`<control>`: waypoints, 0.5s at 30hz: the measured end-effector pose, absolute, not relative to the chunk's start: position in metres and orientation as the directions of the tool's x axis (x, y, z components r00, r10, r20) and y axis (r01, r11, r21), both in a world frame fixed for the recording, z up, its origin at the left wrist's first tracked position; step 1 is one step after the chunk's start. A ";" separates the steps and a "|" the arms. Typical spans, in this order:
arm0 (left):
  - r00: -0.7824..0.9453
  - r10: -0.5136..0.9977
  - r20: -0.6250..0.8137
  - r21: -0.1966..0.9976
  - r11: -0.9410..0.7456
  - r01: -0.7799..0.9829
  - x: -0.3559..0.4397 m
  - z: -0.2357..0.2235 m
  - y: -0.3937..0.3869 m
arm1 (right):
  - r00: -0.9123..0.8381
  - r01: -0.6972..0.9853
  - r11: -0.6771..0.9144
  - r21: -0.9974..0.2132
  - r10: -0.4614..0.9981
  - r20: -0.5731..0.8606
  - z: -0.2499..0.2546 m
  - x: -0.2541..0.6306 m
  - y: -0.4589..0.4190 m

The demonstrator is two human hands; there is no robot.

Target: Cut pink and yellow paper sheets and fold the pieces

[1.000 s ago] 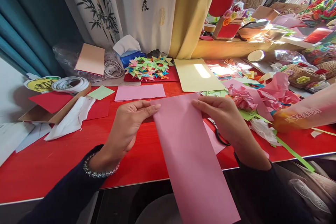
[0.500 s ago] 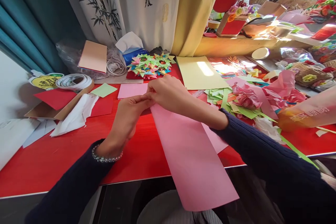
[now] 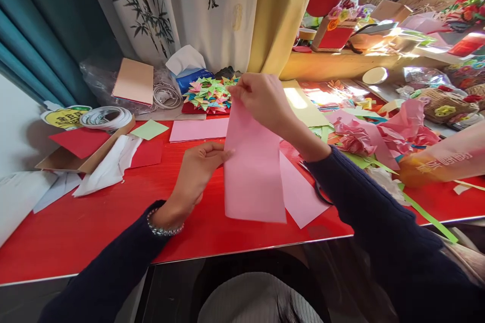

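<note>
A long sheet of pink paper (image 3: 253,176) hangs upright over the red table (image 3: 151,227). My right hand (image 3: 261,98) pinches its top corner. Lower down, my left hand (image 3: 202,171) pinches the left edge between thumb and fingers. Behind the sheet, another pink piece (image 3: 301,194) lies flat, and the dark handle of what look like scissors (image 3: 322,194) shows beside my right sleeve. Beyond my left hand lies a pink paper stack (image 3: 197,129), partly covered by the held sheet.
Folded multicoloured paper pieces (image 3: 210,96) form a heap at the back. Left are a cardboard tray (image 3: 102,156), a white tape roll (image 3: 106,117) and a green square (image 3: 150,129). Right are yellow paper (image 3: 303,101), crumpled pink paper (image 3: 401,126) and a plastic bag (image 3: 447,156).
My right hand has risen and lifted the pink sheet, so it hangs more upright and its lower end is above the table edge. My left hand now grips lower on its left edge.
</note>
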State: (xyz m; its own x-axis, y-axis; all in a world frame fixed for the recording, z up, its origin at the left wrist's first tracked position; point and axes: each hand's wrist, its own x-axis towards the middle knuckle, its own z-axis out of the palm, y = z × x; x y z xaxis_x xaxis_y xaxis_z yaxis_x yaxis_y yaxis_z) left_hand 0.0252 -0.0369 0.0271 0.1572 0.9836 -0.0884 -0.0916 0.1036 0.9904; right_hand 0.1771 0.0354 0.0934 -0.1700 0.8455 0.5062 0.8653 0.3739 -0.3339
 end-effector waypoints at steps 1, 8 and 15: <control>0.170 0.981 -0.094 0.991 0.109 -0.081 0.026 0.025 -0.037 | -0.149 0.859 0.371 -0.354 0.841 0.520 0.095 0.181 0.038; 0.163 0.979 -0.125 0.992 0.119 0.050 0.031 0.013 -0.036 | -0.033 0.851 0.319 -0.417 0.825 0.564 0.103 0.204 0.052; 0.267 0.951 -0.156 0.985 0.130 0.114 0.025 0.013 -0.030 | 0.097 0.873 0.204 -0.443 0.818 0.567 0.109 0.224 0.063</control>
State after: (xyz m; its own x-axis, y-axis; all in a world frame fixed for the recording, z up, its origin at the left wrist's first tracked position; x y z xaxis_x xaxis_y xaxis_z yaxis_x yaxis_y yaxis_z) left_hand 0.0255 -0.0305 0.0129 0.2673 0.9508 -0.1565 0.1143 0.1299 0.9849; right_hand 0.2241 0.0631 0.1095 0.0967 0.8180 0.5670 0.8730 0.2039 -0.4430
